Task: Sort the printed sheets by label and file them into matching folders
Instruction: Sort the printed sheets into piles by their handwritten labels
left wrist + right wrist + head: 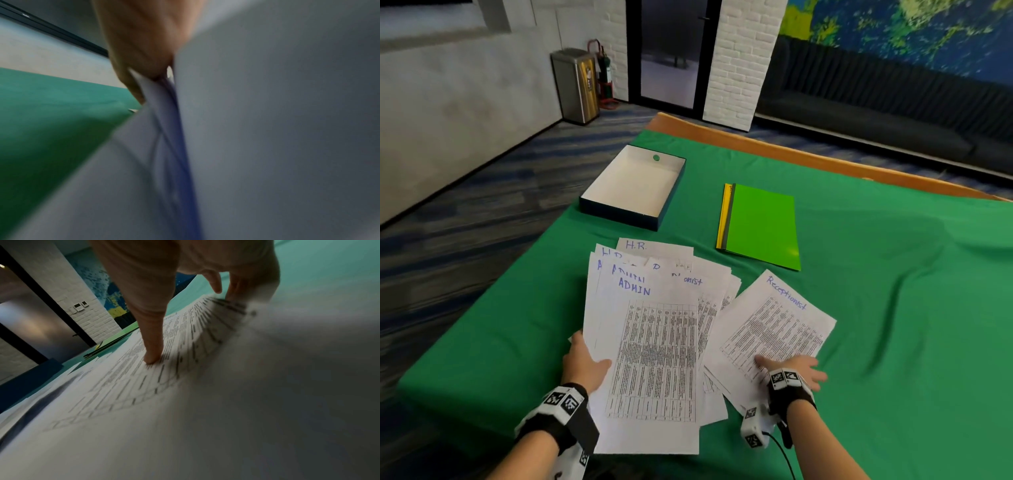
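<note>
Printed sheets with handwritten labels lie fanned at the near edge of the green-covered table (893, 308). My left hand (589, 363) grips the left edge of the stack (654, 342), whose top sheet reads ADMIN; sheets marked H.R. and Receptionist show behind it. The left wrist view shows the hand (144, 48) pinching several sheets (267, 129). My right hand (794, 368) holds a separate Receptionist sheet (774, 325) by its near right edge. Its thumb (152, 337) presses on the print (144, 386) and its fingers curl under the raised edge. A green folder (762, 226) tops a grey and a yellow one.
An open, empty dark-blue box (633, 185) with a white inside stands at the far left of the table. The folders' edges (115, 340) show low in the right wrist view. A metal bin (575, 85) stands on the floor beyond. Bare green cloth spreads to the right.
</note>
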Available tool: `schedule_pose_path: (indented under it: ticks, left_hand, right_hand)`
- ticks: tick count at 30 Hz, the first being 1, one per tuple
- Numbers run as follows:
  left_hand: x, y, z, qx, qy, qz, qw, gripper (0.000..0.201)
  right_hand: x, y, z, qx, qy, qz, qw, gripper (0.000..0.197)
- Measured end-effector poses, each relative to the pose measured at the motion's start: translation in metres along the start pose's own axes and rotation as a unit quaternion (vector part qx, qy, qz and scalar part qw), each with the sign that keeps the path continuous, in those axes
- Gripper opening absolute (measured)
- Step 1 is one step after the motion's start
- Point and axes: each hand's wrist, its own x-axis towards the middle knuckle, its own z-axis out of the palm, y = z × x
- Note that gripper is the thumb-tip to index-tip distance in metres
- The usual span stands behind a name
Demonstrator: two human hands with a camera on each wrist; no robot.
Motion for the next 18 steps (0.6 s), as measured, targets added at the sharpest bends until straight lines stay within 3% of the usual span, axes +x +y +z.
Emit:
schedule_pose_path:
  ticks: [3, 5, 7, 9, 11, 14, 18]
  left_hand:
    - [0.000, 0.001, 0.000, -0.006, 0.004, -0.002, 1.000, 0.057]
    - [0.001, -0.001, -0.001, -0.011, 0.005, 0.001, 1.000, 0.054]
    - [0.001, -0.003, 0.000, -0.014, 0.006, 0.003, 1.000, 0.052]
    - [-0.001, -0.003, 0.000, -0.013, 0.007, 0.008, 1.000, 0.052]
    - [-0.001, -0.003, 0.001, -0.007, 0.005, 0.014, 1.000, 0.053]
    - [-0.001, -0.005, 0.001, -0.007, -0.006, 0.017, 1.000, 0.055]
    - [0.001, -0.009, -0.001, -0.011, -0.014, 0.019, 1.000, 0.057]
  right_hand:
    - [0.010, -0.001, 0.000, 0.128, -0.034, 0.003, 0.991, 0.102]
    - [0.010, 0.001, -0.001, 0.185, -0.019, -0.024, 0.982, 0.071]
    - [0.005, 0.000, -0.005, 0.191, 0.009, -0.112, 0.975, 0.036]
    - [-0.008, -0.010, -0.016, 0.219, 0.032, -0.218, 0.950, 0.019]
    - [-0.021, -0.020, -0.029, 0.295, 0.045, -0.299, 0.906, 0.011]
    - [-0.046, -0.032, -0.044, 0.452, -0.025, -0.354, 0.818, 0.011]
    - [-0.063, -0.031, -0.039, 0.516, -0.137, -0.328, 0.779, 0.023]
